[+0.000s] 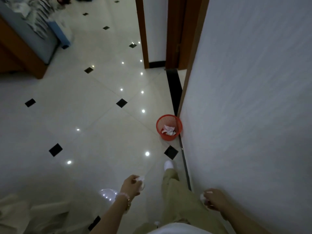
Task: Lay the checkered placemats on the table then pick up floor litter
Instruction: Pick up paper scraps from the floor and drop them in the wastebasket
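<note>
My left hand (pixel 130 184) is low in the middle of the view, fingers closed around a crumpled white tissue (pixel 141 180). Beside the wall, my right hand (pixel 213 198) grips another white paper wad (pixel 202 197). Ahead of both hands, a red mesh wastebasket (pixel 169 127) stands on the tiled floor against the wall corner, with crumpled white paper inside it. My leg in khaki trousers and a white shoe (pixel 168 165) steps toward the basket. No checkered placemats are in view.
A white wall (pixel 253 98) runs along my right. A wooden door frame (pixel 143 31) and dark threshold lie beyond the basket. Wooden furniture with a blue-grey cover (pixel 33 39) stands at the upper left. The glossy white floor (pixel 84 124) with black diamond tiles stretches left.
</note>
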